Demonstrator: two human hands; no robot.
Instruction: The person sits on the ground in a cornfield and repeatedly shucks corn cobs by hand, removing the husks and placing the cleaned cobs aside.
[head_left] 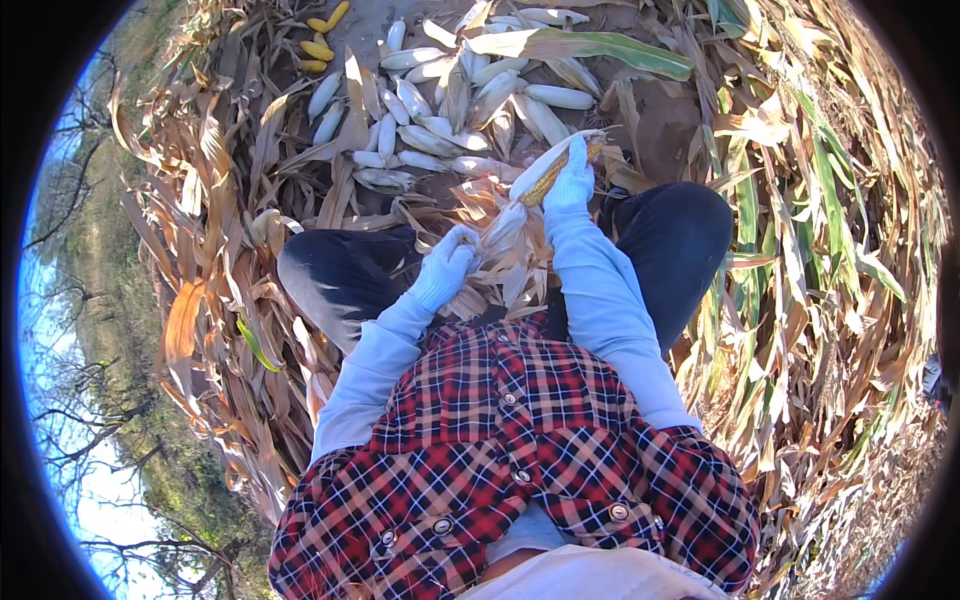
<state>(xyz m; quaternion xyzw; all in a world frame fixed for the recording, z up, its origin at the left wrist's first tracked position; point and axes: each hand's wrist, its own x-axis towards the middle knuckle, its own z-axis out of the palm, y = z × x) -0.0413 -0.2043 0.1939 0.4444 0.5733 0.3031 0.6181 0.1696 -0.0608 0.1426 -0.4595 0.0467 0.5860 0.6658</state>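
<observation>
My right hand (570,182), in a pale glove, is closed around an ear of corn (543,184). Its yellow kernels show on one side, and pale husk (540,166) still covers the other. To the left and a little nearer, my gloved left hand (449,262) is curled, with its fingers bent inward. Loose husk (505,235) hangs between the two hands, below the ear; whether the left fingers grip part of it is hidden. Beyond my hands lies a pile of corn ears in white husks (430,135).
Several bare yellow corn cobs (318,48) lie at the far left. Dry corn stalks (800,250) are heaped along the right, and more dry leaves (240,220) bank up on the left. My bent knees (680,235) flank the work area. A long green leaf (590,45) crosses the pile.
</observation>
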